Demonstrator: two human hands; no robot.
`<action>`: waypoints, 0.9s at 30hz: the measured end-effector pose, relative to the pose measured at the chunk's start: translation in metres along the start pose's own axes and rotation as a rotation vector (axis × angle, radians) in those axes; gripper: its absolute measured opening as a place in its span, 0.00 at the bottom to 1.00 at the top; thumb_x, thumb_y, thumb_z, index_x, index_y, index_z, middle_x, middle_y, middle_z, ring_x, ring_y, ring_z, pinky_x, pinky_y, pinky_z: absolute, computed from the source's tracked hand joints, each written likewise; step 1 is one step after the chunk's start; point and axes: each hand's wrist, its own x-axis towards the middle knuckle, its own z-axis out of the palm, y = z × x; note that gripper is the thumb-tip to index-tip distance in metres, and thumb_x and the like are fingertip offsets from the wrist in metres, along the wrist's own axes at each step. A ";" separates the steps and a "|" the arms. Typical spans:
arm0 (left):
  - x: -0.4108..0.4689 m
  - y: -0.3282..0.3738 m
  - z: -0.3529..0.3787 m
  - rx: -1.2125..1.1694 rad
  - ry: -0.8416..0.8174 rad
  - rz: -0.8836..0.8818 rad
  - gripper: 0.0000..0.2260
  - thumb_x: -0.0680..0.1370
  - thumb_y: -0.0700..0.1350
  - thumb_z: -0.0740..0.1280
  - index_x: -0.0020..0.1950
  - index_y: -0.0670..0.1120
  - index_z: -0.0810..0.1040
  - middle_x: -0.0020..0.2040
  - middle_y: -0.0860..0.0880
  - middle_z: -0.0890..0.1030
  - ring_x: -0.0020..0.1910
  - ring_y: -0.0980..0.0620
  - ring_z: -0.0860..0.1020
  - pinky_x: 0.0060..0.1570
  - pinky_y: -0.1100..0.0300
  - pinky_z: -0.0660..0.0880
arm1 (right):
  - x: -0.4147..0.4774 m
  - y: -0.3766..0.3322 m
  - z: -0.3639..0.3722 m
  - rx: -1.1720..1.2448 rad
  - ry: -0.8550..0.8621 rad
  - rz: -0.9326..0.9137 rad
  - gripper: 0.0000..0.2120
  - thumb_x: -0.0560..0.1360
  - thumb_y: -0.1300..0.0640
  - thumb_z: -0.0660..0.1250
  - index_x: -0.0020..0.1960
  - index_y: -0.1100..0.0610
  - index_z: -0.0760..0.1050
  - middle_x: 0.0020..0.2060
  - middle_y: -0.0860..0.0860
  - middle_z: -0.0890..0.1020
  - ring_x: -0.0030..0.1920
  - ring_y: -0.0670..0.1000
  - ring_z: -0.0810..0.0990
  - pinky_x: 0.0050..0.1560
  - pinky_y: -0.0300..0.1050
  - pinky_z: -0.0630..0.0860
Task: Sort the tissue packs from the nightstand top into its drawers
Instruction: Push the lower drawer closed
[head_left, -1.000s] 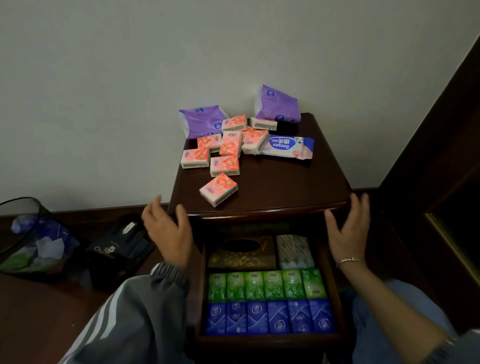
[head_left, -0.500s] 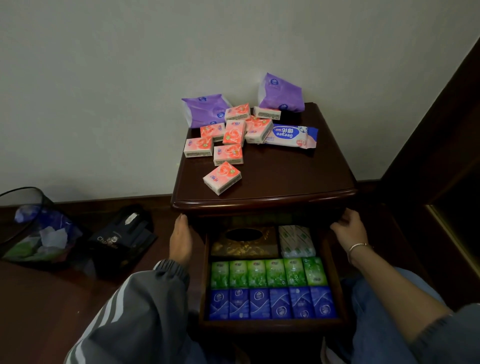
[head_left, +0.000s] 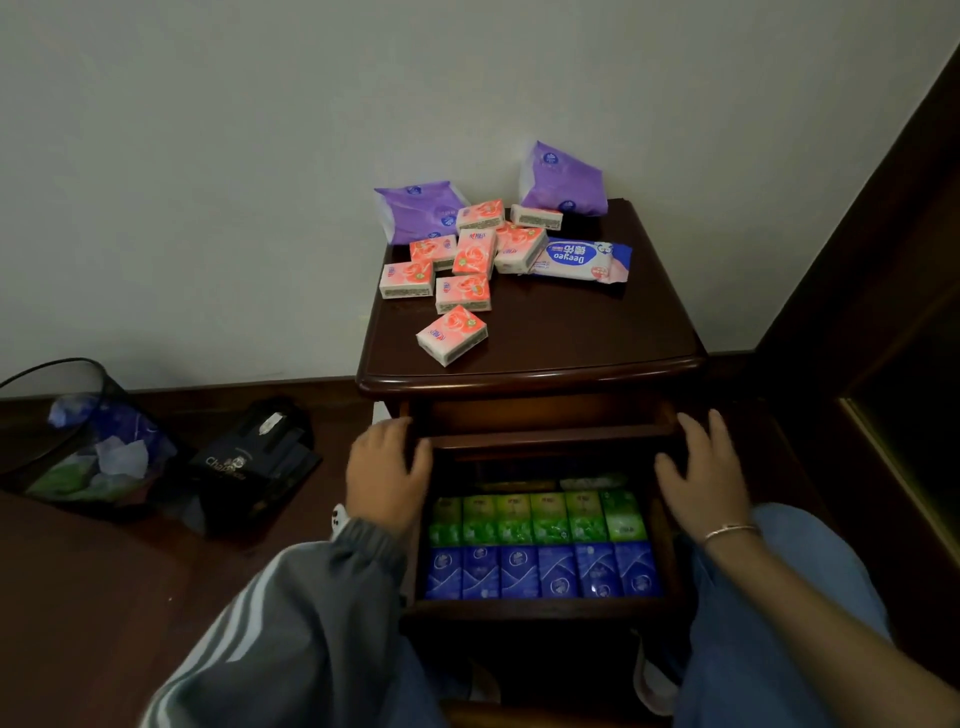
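On the nightstand top (head_left: 597, 338), the near right part is found bare; the far part is blocked by pink packs (head_left: 462, 291), purple packs (head_left: 415, 210) and a wipes pack (head_left: 584, 260). The open drawer (head_left: 540, 609) is filled by green packs (head_left: 540, 519) and blue packs (head_left: 540, 571).

We record a plain pale wall (head_left: 208, 156), a dark skirting board (head_left: 208, 397) at its foot and a dark wooden floor (head_left: 78, 597). A dark wooden panel (head_left: 872, 270) stands at right. Lighting is dim.

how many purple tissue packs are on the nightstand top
2. One soft purple plastic tissue pack sits at the back left of the dark wooden nightstand top, the other at the back right; none seems hidden.
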 end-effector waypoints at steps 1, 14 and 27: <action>-0.006 0.011 0.006 0.074 -0.070 0.069 0.20 0.79 0.53 0.61 0.69 0.47 0.71 0.68 0.47 0.72 0.69 0.46 0.67 0.70 0.43 0.56 | -0.003 -0.006 0.004 -0.105 -0.047 -0.022 0.29 0.77 0.52 0.62 0.75 0.55 0.57 0.76 0.55 0.54 0.75 0.61 0.53 0.72 0.58 0.55; 0.004 0.035 -0.019 0.188 -0.452 -0.089 0.26 0.77 0.66 0.52 0.46 0.49 0.81 0.35 0.52 0.78 0.34 0.56 0.75 0.31 0.61 0.67 | -0.003 -0.005 -0.031 -0.306 -0.091 -0.240 0.21 0.78 0.40 0.54 0.42 0.52 0.78 0.40 0.49 0.77 0.43 0.51 0.77 0.52 0.47 0.69; -0.045 -0.008 -0.031 -0.045 -0.703 -0.290 0.27 0.76 0.67 0.56 0.30 0.55 0.85 0.31 0.57 0.82 0.40 0.57 0.80 0.42 0.61 0.69 | -0.049 0.023 -0.054 -0.187 -0.380 -0.131 0.31 0.75 0.34 0.50 0.31 0.52 0.80 0.28 0.46 0.81 0.33 0.45 0.79 0.40 0.44 0.76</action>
